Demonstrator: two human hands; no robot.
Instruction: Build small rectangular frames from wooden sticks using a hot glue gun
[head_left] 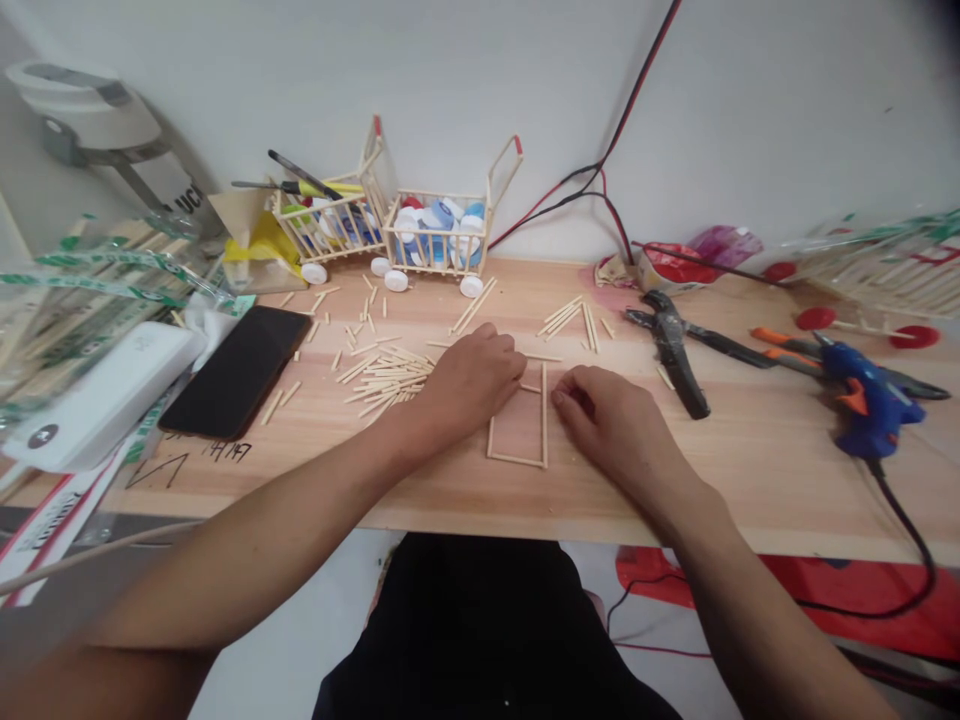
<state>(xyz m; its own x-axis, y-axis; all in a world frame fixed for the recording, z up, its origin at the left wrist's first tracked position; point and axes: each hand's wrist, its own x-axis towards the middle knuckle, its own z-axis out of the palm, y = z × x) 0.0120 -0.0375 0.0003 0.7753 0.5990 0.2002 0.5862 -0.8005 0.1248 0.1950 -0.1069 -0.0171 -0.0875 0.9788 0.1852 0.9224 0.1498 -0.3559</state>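
Note:
A small rectangle of thin wooden sticks (543, 430) lies flat on the wooden tabletop (750, 470) near its front edge. My left hand (469, 378) rests knuckles-up at the frame's upper left corner, fingers curled down onto the sticks there. My right hand (611, 420) sits just right of the frame, fingertips bent and pressed together at its right upright. What each hand pinches, if anything, is hidden under the fingers. A loose heap of short sticks (382, 375) lies left of my left hand.
Two stick-built carts (439, 235) filled with bottle caps stand at the back by the wall. A black phone (238, 368) and white power bank (101, 395) lie left. Black pliers (675, 350), a blue glue gun (870, 400) and red caps (816, 318) lie right.

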